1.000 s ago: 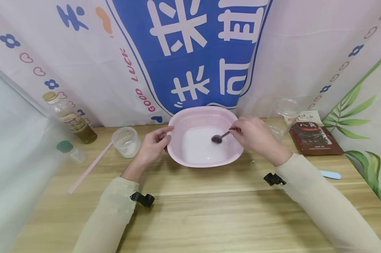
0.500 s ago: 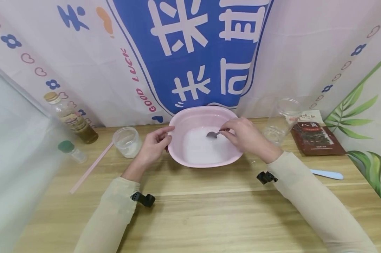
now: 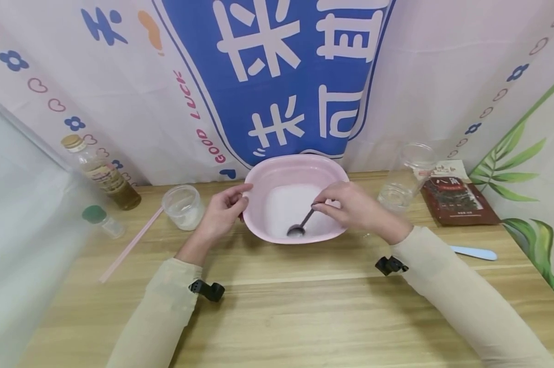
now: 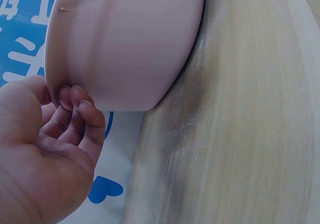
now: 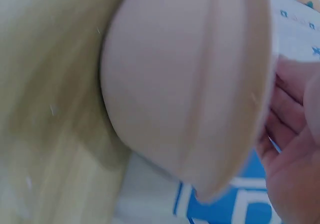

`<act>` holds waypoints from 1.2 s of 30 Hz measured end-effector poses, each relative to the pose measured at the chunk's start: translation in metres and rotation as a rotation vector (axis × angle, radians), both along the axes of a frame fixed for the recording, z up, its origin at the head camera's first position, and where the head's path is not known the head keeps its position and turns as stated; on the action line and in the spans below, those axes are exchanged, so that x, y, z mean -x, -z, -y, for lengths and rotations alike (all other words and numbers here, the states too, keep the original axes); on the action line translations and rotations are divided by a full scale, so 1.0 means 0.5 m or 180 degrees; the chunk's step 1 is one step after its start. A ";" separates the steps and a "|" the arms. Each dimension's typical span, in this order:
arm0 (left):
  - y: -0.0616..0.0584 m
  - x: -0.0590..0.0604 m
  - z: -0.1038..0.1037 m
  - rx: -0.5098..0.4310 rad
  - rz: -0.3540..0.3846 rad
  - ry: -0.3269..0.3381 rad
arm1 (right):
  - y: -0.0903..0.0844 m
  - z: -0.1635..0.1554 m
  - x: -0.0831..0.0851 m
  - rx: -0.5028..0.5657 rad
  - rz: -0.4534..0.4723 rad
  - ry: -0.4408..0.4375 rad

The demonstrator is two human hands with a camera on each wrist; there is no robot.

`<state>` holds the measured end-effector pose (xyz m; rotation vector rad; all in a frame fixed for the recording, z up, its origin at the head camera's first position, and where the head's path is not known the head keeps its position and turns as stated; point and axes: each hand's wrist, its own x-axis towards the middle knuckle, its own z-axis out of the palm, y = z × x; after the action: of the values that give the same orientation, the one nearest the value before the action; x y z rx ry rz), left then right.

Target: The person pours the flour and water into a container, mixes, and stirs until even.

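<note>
You are swinging the spoon round inside the pink basin: its bowl is now sitting at the near wall instead of the far right side, and your right hand is shifting leftward over the basin.

Both our forearms reach forward in pale sleeves, a black clip at each wrist. Our left hand sits left of centre, palm turned inward, fingers curled and bunched, thumb extended toward the right. Our right hand comes in from the right, wrist bent, back of the hand up, thumb and fingertips pinched together at its left end. The two hands are near each other, not touching.
</note>
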<state>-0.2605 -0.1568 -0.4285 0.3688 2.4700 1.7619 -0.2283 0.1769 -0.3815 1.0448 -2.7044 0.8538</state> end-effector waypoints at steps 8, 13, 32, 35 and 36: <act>-0.002 -0.002 0.000 -0.0022 0.0046 0.0019 | 0.015 0.052 0.011 0.0001 -0.0448 0.0326; -0.003 -0.003 -0.002 -0.0012 0.0037 -0.0008 | 0.008 0.045 0.015 -0.0352 -0.0654 0.0544; -0.001 -0.002 0.002 -0.0009 -0.0022 -0.0008 | -0.017 -0.024 0.008 -0.0073 0.0424 -0.0339; -0.001 -0.002 0.000 -0.0018 -0.0024 -0.0001 | -0.004 0.002 0.010 0.0067 0.0487 -0.0263; -0.001 -0.002 0.000 -0.0017 -0.0026 0.0008 | 0.000 0.010 0.012 0.0093 0.0460 -0.0228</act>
<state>-0.2595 -0.1567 -0.4283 0.3802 2.4697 1.7700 -0.2342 0.1717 -0.3814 1.1212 -2.7765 1.0154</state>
